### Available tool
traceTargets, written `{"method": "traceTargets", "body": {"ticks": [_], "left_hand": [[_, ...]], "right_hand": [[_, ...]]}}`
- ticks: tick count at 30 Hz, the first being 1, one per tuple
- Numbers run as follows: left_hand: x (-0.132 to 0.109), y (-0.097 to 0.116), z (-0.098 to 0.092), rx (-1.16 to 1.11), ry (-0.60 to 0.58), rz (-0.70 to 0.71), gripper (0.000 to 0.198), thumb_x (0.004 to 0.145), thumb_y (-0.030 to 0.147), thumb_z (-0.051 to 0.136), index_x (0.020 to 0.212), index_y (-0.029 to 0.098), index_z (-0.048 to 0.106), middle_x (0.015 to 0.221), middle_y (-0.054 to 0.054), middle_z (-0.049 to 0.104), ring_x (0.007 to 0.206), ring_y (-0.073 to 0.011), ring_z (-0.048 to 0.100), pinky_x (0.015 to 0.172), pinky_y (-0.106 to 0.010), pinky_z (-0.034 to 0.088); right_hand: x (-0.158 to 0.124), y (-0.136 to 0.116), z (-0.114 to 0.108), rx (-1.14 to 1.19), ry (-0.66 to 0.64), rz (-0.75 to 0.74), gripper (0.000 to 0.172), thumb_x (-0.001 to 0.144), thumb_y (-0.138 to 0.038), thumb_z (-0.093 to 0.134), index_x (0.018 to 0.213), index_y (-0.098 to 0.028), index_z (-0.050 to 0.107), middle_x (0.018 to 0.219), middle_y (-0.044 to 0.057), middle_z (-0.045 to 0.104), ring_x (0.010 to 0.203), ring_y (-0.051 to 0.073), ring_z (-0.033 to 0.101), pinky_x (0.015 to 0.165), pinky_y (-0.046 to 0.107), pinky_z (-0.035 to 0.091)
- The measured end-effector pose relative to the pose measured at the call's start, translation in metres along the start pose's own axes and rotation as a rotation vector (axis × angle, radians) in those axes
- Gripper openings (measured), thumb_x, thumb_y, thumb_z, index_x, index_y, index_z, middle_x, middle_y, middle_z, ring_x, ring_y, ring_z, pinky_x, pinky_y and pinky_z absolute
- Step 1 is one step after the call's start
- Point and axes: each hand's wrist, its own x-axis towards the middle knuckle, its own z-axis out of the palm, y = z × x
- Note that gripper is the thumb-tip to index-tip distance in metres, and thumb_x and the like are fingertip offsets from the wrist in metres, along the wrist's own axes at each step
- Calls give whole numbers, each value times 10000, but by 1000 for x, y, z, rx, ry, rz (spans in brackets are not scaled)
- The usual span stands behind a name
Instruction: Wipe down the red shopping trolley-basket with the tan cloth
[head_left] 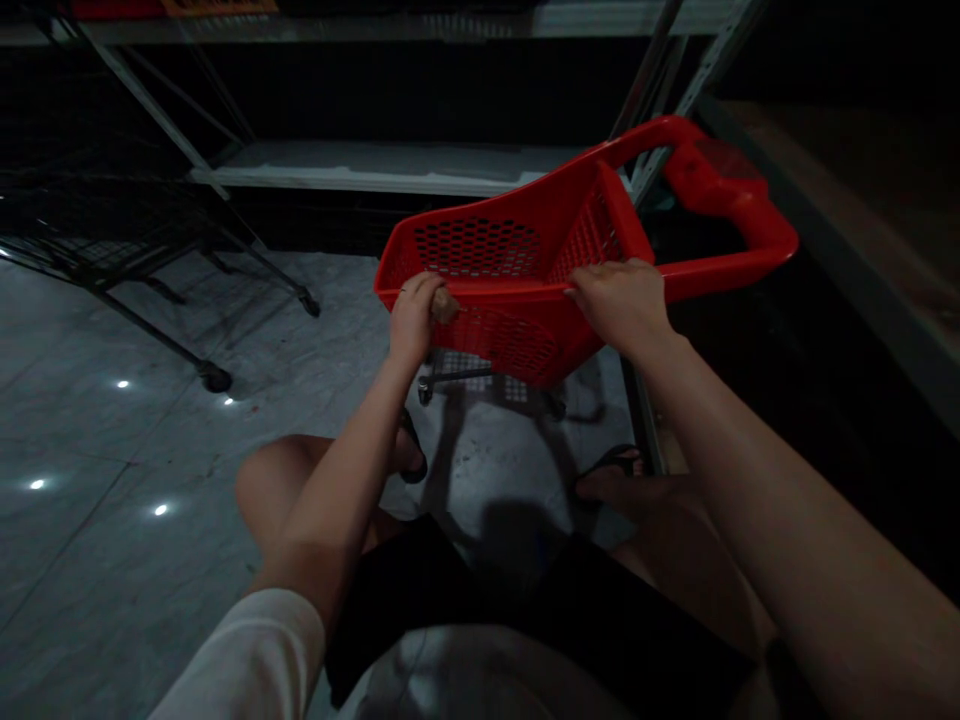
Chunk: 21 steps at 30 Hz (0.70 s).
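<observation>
A red plastic shopping cart basket (517,250) with perforated walls and a looped handle (731,215) stands tilted in front of me. My left hand (412,315) is closed at the near rim on the left, with a small brownish thing (445,305) pinched between its fingers. My right hand (622,300) curls over the near rim on the right and grips it. My knees and sandalled feet show below the basket, as I squat.
A metal shelf rack (375,165) runs along the back, with a slanted upright at the right. A dark wheeled cart frame (135,270) stands at the left on the glossy tiled floor (112,480). A wooden ledge (862,220) lines the right side.
</observation>
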Motion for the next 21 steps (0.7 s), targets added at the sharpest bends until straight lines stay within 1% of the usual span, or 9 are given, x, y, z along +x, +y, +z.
{"method": "traceTargets", "body": {"ticks": [2,4,8,11,13,15,18,19,21], "left_hand": [[-3,-3,-1,-9,107,-57,458,863,-41,489,1181,206,706,1400,-47,674,1363,-200,567,1270,-431,423],[-10,12,17,-27,214,-79,518,854,-61,432,1227,193,686,1448,-73,643,1429,-186,538,1310,-430,382],[-32,77,90,-126,389,-100,785,795,-95,369,1484,229,562,1628,-61,522,1598,-129,396,1364,-377,311],[-47,122,145,-180,373,-105,853,881,-31,399,1679,261,321,1825,-22,188,1707,-170,88,1398,-447,233],[-59,135,171,-216,328,-134,864,935,3,384,1734,257,174,1848,-16,32,1703,-196,-38,1410,-481,174],[-74,131,187,-264,221,-165,840,967,27,361,1746,233,125,1846,-52,28,1695,-215,-53,1412,-496,149],[-104,105,195,-321,1,-181,847,939,-3,354,1736,216,167,1832,-112,124,1696,-220,17,1405,-496,194],[-112,94,193,-322,-30,-200,889,903,-36,361,1733,218,168,1833,-119,119,1697,-215,25,1402,-492,205],[-121,75,185,-299,42,-318,1000,810,-97,379,1730,213,140,1838,-139,53,1702,-219,6,1402,-498,197]], "right_hand": [[1,1,4,6,19,-7,424,1086,-386,383,1030,-174,745,979,191,778,973,344,679,859,495,456],[3,1,7,2,26,-1,453,1090,-401,356,1039,-178,747,973,193,775,969,341,676,852,492,457],[4,-6,3,-12,11,12,437,1081,-374,363,1047,-167,746,971,203,771,957,349,675,840,495,450],[2,-17,-4,-6,-30,48,374,1059,-314,402,1041,-152,739,1003,219,769,976,360,678,853,501,439],[-1,-25,-7,-20,-44,83,338,1041,-267,420,1038,-143,735,1011,217,768,984,355,680,867,496,437],[-3,-31,-7,-59,-29,99,326,1026,-231,417,1032,-144,731,998,201,772,967,339,680,867,484,442],[-4,-35,-2,-92,30,89,340,1022,-211,389,1014,-164,726,956,178,773,922,323,671,848,474,444],[-4,-35,0,-82,51,83,346,1030,-220,381,1014,-172,724,946,177,769,917,323,667,848,475,440],[-3,-35,3,-47,72,78,369,1054,-254,362,1032,-178,722,946,186,760,927,328,659,853,485,429]]}}
